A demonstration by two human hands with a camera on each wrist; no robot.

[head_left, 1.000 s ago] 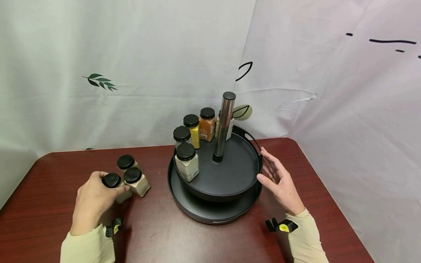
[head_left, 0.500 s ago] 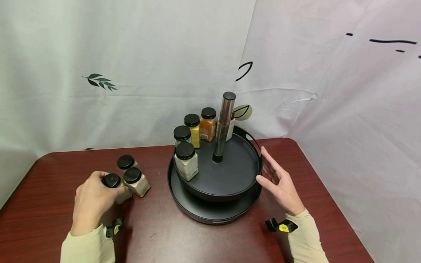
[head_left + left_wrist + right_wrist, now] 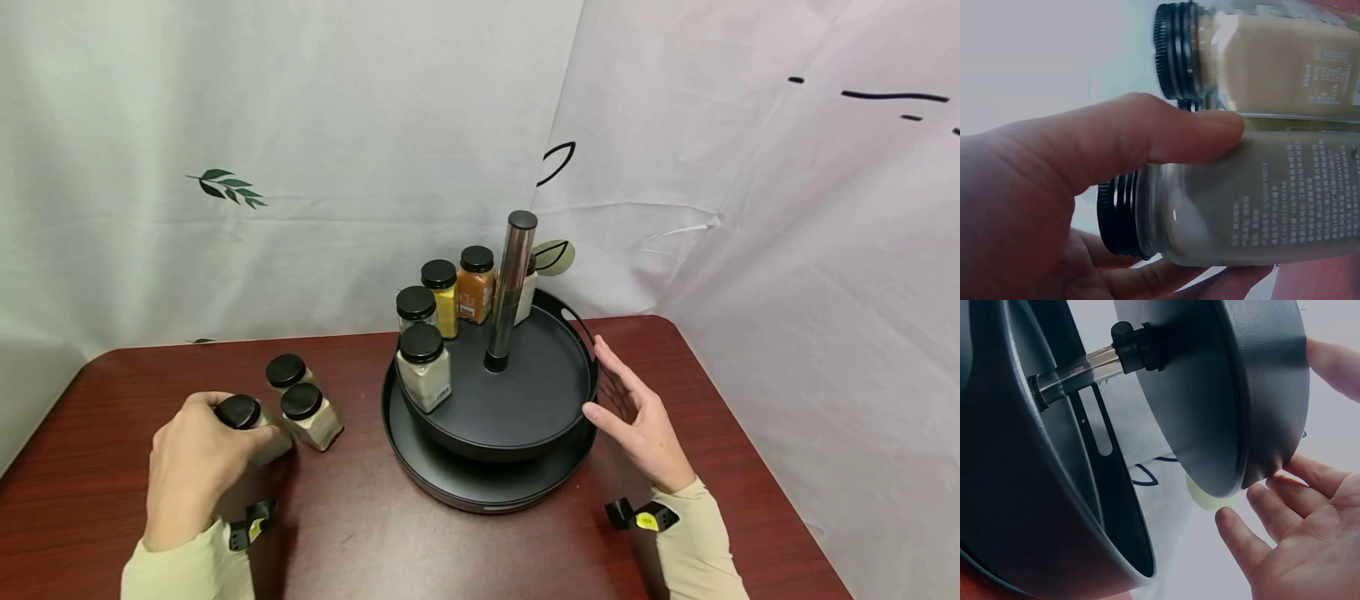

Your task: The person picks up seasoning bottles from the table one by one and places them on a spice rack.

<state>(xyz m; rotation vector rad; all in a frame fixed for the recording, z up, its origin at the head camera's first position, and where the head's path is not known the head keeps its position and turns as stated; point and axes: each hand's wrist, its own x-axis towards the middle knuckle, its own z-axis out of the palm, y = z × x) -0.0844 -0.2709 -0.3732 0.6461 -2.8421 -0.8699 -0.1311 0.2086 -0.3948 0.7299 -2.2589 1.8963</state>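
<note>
My left hand (image 3: 198, 458) holds a black-lidded glass spice jar (image 3: 1260, 206) between thumb and fingers, at the left of the table. Just right of it stand two more jars with pale contents, a nearer jar (image 3: 315, 421) and a farther jar (image 3: 287, 372). On the right, my right hand (image 3: 637, 425) touches the rim of the upper tray (image 3: 543, 392) of a black two-tier turntable rack, fingers and thumb extended. Several spice jars line that tray's left and back edge: a pale jar (image 3: 425, 375), a yellow jar (image 3: 446, 310) and an orange jar (image 3: 476, 293) among them.
The lower tray (image 3: 487, 492) sits on the dark red wooden table (image 3: 360, 542). A metal post (image 3: 512, 292) rises from the upper tray and partly hides a pale jar (image 3: 528, 296) behind it. A white curtain (image 3: 337, 167) hangs behind the table.
My left hand has shifted slightly left with its jar, widening the gap to the two others. The upper tray's jars have turned slightly, the back ones to the right. My right hand has barely moved.
</note>
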